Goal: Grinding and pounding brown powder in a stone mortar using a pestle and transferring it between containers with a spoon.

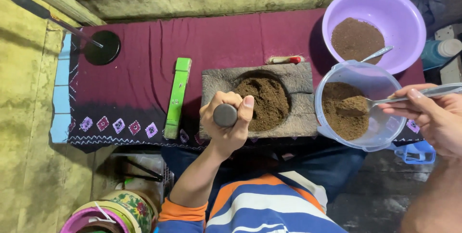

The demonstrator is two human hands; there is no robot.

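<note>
At nine o'clock of the block lies a flat green wooden stick [177, 97] on the maroon cloth [144, 59]. My left hand [230, 120] is fisted tight around a dark round-ended pestle [225, 115], which I judge heavy and smooth, best gripped high on its shaft. It stands at the nine o'clock edge of the grey carved wooden mortar block [216, 81] full of loose brown powder [264, 100]. At three o'clock, my right hand [433, 115] pinches a thin metal spoon [409, 96], light and slippery, dipped into the clear plastic tub [380, 136] of powder.
</note>
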